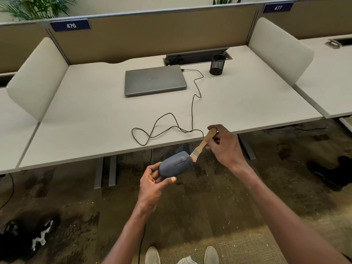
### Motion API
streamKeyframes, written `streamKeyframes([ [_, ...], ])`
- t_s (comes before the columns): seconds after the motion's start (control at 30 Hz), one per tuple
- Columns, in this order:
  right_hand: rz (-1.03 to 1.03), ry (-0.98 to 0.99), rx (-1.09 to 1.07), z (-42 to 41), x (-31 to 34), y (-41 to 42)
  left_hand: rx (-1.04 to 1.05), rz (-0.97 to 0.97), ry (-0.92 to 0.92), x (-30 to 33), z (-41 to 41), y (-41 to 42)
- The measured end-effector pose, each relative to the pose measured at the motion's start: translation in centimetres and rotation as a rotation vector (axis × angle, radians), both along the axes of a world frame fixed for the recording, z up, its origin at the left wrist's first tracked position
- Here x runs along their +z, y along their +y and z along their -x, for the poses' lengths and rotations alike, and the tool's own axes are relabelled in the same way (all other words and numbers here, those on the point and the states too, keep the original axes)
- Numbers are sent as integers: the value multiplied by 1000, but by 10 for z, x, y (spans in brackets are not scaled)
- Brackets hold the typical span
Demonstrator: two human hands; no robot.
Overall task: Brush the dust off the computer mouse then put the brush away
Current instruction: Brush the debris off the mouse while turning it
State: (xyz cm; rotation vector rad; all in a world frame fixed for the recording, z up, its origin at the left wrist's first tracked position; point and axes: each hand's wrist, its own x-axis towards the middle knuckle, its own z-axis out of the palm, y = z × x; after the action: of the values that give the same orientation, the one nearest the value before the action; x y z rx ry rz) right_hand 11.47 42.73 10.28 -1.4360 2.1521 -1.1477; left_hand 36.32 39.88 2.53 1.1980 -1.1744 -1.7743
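- Blue-grey computer mouse [176, 166] sits in the left hand [152, 185], held in the air in front of the desk edge, over the carpet, not on the desk [85, 115].
- Left hand grip: fingers curled behind the mouse's rear end, thumb along its near side; button side faces up toward the camera.
- Right hand [225, 147] pinches the wooden handle of the brush [204, 142], fingers curled round it; handle end pokes out above the knuckles.
- Brush is tilted, bristles down-left, bristle tip touching the mouse's front end.
- Black cable [192, 115] loops over the desk and runs to the right side of the closed grey laptop [155, 80]; its near end goes behind the right hand, so can't tell where it ends.
- Black mesh pen cup [217, 64] stands at the back of the desk, just right of the laptop, by the cable tray.
- Desk dividers carry tags 476 and 477.
- Light-coloured shoes visible at bottom of frame.
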Motion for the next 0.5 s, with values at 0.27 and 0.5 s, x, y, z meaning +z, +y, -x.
streamKeyframes([
  [0.27,28,228,-158,38,-12,2,25,-17,31,1,-2,1],
  [0.5,252,177,233,2,16,25,31,-26,40,-2,2,0],
])
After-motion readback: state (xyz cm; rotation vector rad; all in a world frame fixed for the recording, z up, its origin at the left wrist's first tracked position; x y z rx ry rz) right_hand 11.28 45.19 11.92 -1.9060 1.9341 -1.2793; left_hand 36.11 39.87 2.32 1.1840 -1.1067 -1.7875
